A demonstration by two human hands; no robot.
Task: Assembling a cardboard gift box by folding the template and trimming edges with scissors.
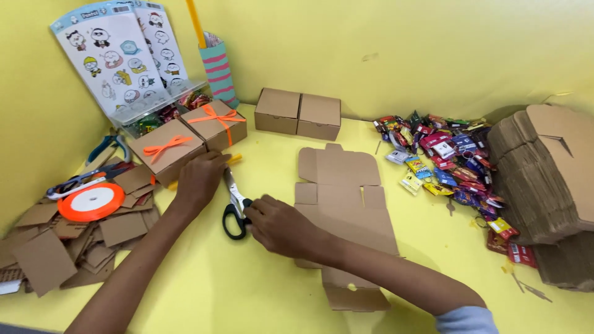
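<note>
- Where the right hand (279, 224) grips the black-handled scissors (236, 204) on the yellow tabletop (204, 284), its fingertips hide.
- Left hand (199, 178) rests palm-down, fingers loosely spread, against the ribboned box (167, 150), covering the blade tips.

Both forearms reaching in from below, angled up and inward. Left hand (199, 179) palm down, fingers loosely curled and resting flat. Right hand (279, 226) knuckles up, fingers seemingly closed, thumb tucked out of sight.
</note>
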